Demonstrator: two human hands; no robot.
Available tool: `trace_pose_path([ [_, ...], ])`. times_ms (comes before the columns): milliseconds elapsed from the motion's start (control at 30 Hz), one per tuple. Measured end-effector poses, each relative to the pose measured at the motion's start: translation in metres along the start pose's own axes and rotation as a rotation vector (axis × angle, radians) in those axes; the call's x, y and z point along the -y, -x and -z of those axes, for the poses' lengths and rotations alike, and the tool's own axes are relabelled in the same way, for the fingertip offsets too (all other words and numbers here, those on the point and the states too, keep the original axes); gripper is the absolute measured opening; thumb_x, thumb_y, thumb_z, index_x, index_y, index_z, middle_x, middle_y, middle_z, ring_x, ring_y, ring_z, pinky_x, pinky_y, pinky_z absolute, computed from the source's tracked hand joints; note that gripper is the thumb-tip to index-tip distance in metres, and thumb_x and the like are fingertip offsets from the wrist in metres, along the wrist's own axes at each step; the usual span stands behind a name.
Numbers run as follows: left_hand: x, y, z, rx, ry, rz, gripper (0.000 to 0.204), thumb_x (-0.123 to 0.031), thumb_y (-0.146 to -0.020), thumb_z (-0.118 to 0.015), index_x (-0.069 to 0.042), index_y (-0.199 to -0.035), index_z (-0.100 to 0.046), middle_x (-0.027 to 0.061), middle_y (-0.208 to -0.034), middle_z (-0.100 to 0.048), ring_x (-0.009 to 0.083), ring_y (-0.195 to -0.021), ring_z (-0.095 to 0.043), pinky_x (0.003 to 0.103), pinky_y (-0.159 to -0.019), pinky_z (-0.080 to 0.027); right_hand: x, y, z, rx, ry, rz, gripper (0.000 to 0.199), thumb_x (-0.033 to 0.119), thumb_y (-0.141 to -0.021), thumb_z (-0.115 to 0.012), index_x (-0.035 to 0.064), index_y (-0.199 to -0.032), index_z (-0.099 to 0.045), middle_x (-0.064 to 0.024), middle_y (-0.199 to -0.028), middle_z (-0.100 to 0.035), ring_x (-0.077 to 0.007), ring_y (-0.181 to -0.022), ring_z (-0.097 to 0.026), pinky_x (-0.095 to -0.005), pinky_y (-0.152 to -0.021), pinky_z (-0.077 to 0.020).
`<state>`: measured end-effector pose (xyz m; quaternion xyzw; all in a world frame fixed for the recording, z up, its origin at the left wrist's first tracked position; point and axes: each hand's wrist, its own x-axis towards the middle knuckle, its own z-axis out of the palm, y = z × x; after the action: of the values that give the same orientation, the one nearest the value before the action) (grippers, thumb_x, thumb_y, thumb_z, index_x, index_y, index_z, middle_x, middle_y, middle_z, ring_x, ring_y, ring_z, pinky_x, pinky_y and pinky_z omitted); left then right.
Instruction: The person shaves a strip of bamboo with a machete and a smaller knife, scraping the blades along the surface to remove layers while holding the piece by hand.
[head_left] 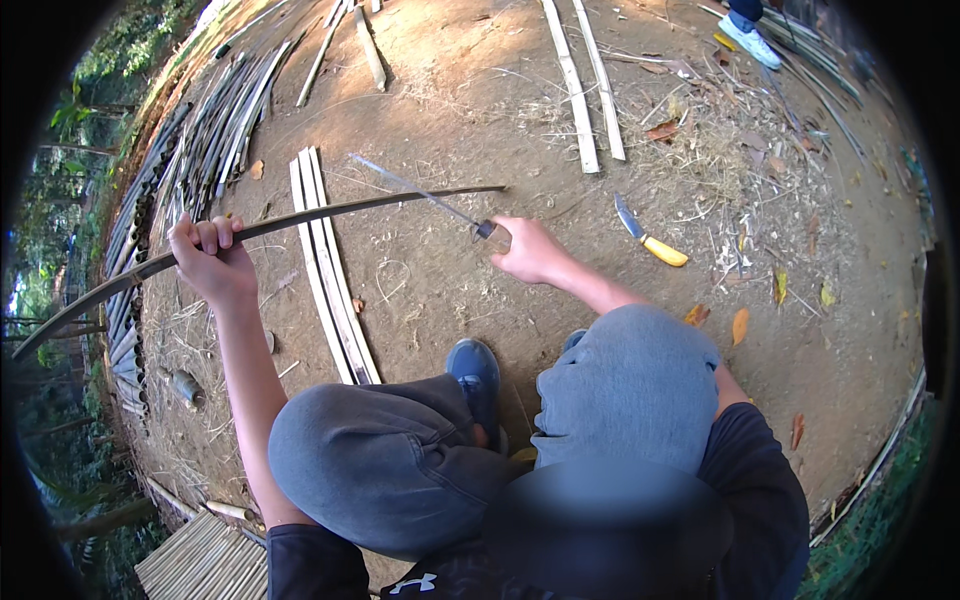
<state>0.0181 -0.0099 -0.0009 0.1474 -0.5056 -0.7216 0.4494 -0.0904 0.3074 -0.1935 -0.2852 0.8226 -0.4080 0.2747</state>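
Fingers of left hand [212,262] curl tight round a long dark bamboo strip [330,212], thumb side up, fist fully closed on it. Right hand [533,250] is clenched on the handle of a knife [425,195] — thin blade runs up-left from the fist & crosses the strip near its right end, touching or just over it; can't tell which. Strip is held above the dirt ground [480,100], long axis roughly left-right w/ a bow: left end drops toward lower left edge, right tip points right, past the blade. Second knife w/ yellow handle [650,240] lies on the ground right of the right hand, blade pointing up-left. Pale split bamboo slats [330,270] lie under the strip, running top to bottom — more slats [590,90] further up.
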Motion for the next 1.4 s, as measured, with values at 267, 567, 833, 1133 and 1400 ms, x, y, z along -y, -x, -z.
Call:
trace_pose_path([
  [267,0.000,0.001,-0.008,-0.004,-0.053,-0.032,0.036,-0.020,-0.095,-0.060,-0.015,-0.068,-0.036,-0.0024,-0.058,-0.025,0.0128,-0.055,-0.034,0.035,-0.065,-0.042,-0.002,-0.010,-0.017,0.028,-0.127,-0.147,0.019,0.008,-0.082,-0.058,0.0025,-0.100,-0.057,-0.0065,-0.077,-0.060,-0.0174,-0.063,-0.060,-0.0347,-0.053,-0.0464],
  [567,0.000,0.004,-0.016,0.025,-0.092,-0.057,0.038,-0.019,-0.095,-0.054,-0.015,-0.064,-0.032,-0.0028,-0.056,-0.023,0.0117,-0.053,-0.031,0.035,-0.062,-0.041,-0.018,-0.024,-0.014,0.026,-0.146,-0.253,0.023,0.007,-0.083,-0.056,0.0029,-0.106,-0.059,-0.0056,-0.077,-0.060,-0.0183,-0.062,-0.058,-0.0348,-0.052,-0.0440],
  [833,0.001,0.007,-0.018,0.087,-0.067,-0.022,0.034,-0.017,-0.096,-0.054,-0.016,-0.068,-0.033,-0.0025,-0.056,-0.026,0.0120,-0.054,-0.033,0.034,-0.063,-0.042,-0.051,-0.037,-0.010,0.047,-0.064,-0.305,0.014,0.005,-0.085,-0.054,0.0047,-0.098,-0.056,-0.0021,-0.074,-0.052,-0.0115,-0.053,-0.046,-0.0309,-0.045,-0.0382],
  [1133,0.001,0.001,-0.010,0.025,-0.117,-0.051,0.035,-0.020,-0.098,-0.052,-0.015,-0.069,-0.033,-0.0025,-0.057,-0.025,0.0127,-0.054,-0.033,0.036,-0.062,-0.043,-0.081,-0.038,-0.025,-0.022,-0.064,-0.323,0.014,0.005,-0.086,-0.054,0.0034,-0.099,-0.058,-0.0007,-0.072,-0.049,-0.0094,-0.052,-0.040,-0.0292,-0.042,-0.0322],
  [1400,0.002,-0.002,-0.007,-0.024,-0.104,-0.049,0.033,-0.018,-0.097,-0.052,-0.015,-0.071,-0.032,-0.0024,-0.058,-0.026,0.0129,-0.055,-0.034,0.036,-0.063,-0.043,-0.083,-0.030,-0.024,-0.064,-0.044,-0.325,0.011,0.006,-0.084,-0.054,0.0036,-0.094,-0.057,-0.0053,-0.073,-0.055,-0.0172,-0.060,-0.053,-0.0355,-0.051,-0.0420],
])
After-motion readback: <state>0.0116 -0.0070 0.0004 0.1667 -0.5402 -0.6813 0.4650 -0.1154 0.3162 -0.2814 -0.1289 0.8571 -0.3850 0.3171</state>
